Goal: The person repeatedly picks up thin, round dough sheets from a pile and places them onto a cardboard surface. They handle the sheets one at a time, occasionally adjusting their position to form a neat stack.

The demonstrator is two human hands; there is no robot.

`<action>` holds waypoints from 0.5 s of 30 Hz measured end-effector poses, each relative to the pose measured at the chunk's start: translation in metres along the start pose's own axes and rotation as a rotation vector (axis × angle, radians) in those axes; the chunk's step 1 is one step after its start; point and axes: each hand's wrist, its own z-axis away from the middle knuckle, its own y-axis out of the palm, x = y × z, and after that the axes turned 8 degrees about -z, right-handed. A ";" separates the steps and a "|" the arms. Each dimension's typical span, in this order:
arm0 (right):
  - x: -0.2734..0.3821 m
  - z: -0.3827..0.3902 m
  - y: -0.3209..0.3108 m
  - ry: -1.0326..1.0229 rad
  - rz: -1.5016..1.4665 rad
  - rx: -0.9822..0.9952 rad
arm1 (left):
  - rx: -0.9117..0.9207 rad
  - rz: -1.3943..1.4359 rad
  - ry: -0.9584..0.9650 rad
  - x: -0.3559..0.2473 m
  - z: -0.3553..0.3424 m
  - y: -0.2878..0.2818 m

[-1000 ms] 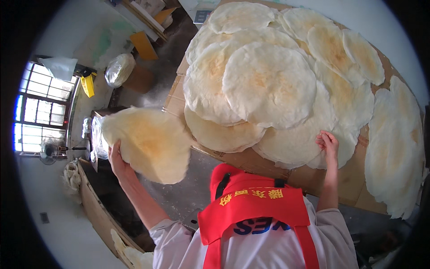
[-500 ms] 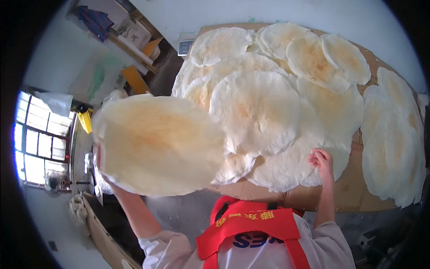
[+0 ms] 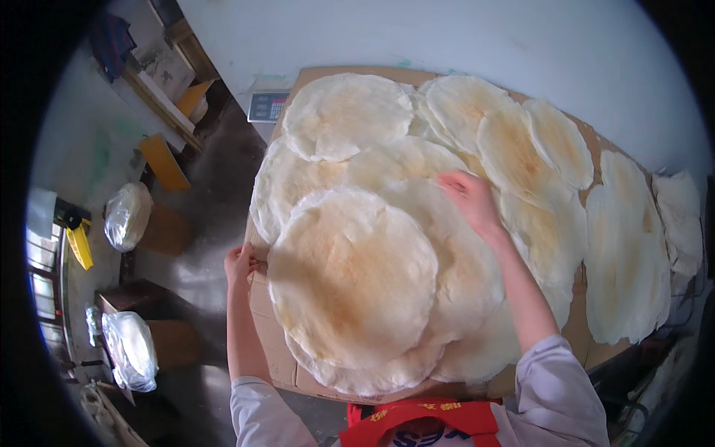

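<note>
A large round, thin flatbread [image 3: 357, 276], pale with a browned middle, lies on top of the pile nearest me. My left hand [image 3: 240, 264] is at the left edge of the cardboard [image 3: 259, 328], just beside this flatbread. Its fingers are curled together; whether they grip anything is hidden. Over the middle of the pile, my right hand [image 3: 471, 197] is slightly blurred, its fingers bent together with nothing visible in them. Beneath it lies another flatbread [image 3: 465, 261], partly covered by the top one.
More overlapping flatbreads [image 3: 350, 115] cover the far side, with a separate stack [image 3: 625, 253] at the right. A small scale [image 3: 267, 106] sits by the far left corner. Plastic-wrapped round bundles [image 3: 128, 216] stand at the left. A wall [image 3: 462, 33] rises behind the table.
The flatbread carried at my left now lies on the pile, and my left hand is off it. My right hand has moved farther away and leftward over the pile. The view has shifted.
</note>
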 end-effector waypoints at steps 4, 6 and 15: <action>0.014 -0.095 0.130 -0.283 0.417 0.267 | -0.011 0.093 -0.026 -0.005 -0.003 0.003; -0.022 -0.127 0.170 -0.389 0.615 0.323 | 0.130 0.082 -0.046 -0.024 0.004 0.006; -0.040 -0.197 0.189 -0.314 1.084 0.460 | 0.291 0.226 -0.094 -0.027 0.005 0.024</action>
